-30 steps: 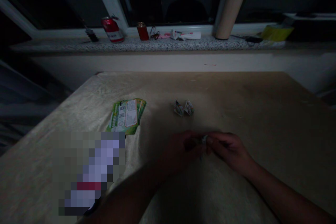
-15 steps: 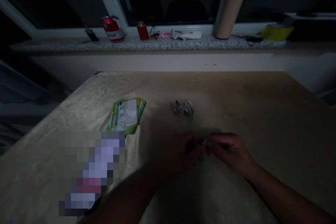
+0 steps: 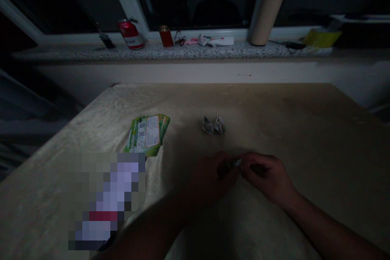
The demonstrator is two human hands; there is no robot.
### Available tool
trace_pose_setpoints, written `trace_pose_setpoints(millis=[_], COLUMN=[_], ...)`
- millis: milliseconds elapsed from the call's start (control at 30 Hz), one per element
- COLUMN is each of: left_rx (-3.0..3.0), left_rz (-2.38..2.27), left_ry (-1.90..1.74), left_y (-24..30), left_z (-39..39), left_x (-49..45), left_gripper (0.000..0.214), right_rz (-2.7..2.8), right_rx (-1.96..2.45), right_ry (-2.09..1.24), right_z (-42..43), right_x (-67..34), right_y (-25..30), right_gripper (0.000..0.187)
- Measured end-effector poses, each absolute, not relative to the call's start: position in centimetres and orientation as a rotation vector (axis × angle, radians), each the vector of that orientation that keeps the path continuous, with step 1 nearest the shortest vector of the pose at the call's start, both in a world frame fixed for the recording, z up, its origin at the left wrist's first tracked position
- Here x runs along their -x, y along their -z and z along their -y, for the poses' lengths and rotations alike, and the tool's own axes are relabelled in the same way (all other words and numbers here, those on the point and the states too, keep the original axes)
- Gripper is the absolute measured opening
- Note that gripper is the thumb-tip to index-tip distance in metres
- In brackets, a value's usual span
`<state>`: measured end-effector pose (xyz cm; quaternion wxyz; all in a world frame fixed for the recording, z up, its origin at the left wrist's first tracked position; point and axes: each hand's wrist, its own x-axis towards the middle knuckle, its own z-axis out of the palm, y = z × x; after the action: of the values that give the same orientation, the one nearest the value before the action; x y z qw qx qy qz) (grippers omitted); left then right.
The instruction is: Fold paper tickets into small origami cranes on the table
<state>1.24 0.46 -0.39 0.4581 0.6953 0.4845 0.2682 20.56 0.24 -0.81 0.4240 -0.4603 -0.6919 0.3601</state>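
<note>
Close together over the near middle of the table, my left hand [image 3: 217, 176] and my right hand [image 3: 266, 172] pinch a small pale piece of paper [image 3: 237, 163] between their fingertips. Most of it is hidden by the fingers, and the light is dim. Beyond the hands stand two small folded paper pieces, a left one [image 3: 207, 126] and a right one [image 3: 219, 125], both printed and with pointed tips. They sit side by side, nearly touching.
Green printed cards [image 3: 148, 134] lie stacked at the left, above a pixelated patch [image 3: 112, 199]. On the granite windowsill [image 3: 189, 53] stand a red can [image 3: 130, 34], an orange-red lighter-like item [image 3: 166, 36], crumpled paper [image 3: 216, 40], a cardboard tube [image 3: 269, 8] and a yellow tape roll [image 3: 322, 37].
My fingers have shifted slightly around the small paper, and a little more of its pale surface shows between them. The two folded pieces and the cards stay in place.
</note>
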Motion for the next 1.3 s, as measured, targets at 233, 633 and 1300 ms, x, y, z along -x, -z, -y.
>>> trace_pose_setpoints(millis=[233,633,1300], left_rx=[-1.774,-2.052,-2.366], left_rz=[-1.224,-1.302,-1.346], left_ry=[-0.623,-0.634,-0.693], left_y=[0.0,0.2,0.9], left_z=[-0.4,-0.1,0.3], left_x=[-1.5,-2.0,-1.8], left_gripper=[0.027,0.035,0.036], right_rz=[1.723,1.705,1.736], right_rx=[1.179,1.228,1.294], right_ry=[-0.759,-0.712,-1.106], right_z=[0.1,0.1,-0.1], right_x=[-20.3,-20.0,-20.2], right_y=[0.4,0.6,1.7], right_gripper=[0.011,0.017,0.015])
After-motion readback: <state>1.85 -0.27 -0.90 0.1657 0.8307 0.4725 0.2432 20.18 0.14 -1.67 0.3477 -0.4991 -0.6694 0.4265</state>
